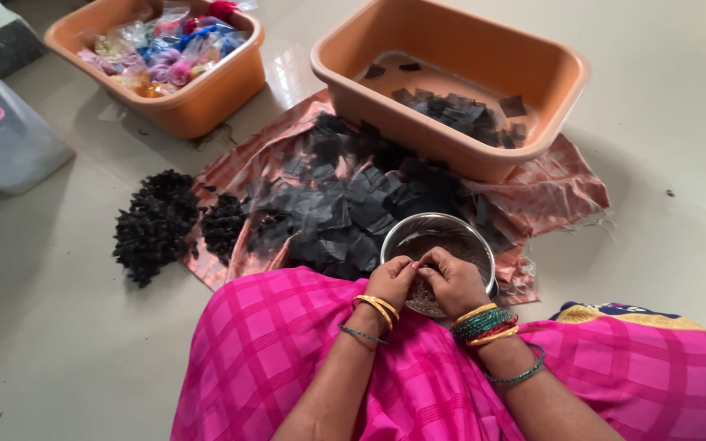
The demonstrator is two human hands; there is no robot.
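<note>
My left hand (390,282) and my right hand (453,282) meet fingertip to fingertip over the near rim of a steel bowl (459,233). The bowl holds small brownish grains and rests on a peach cloth (557,192) in front of my pink checked lap (288,343). Both hands have their fingers curled and pinched together. Whatever sits between them is hidden. Bangles ring both wrists. Beyond the bowl, a heap of black cloth squares (353,196) covers the peach cloth.
A pile of dark tied bundles (155,224) lies left of the cloth. An orange tub (549,65) with several black squares stands behind. Another orange tub (206,98) holds colourful packets at the back left. A clear plastic box (10,139) stands at the far left.
</note>
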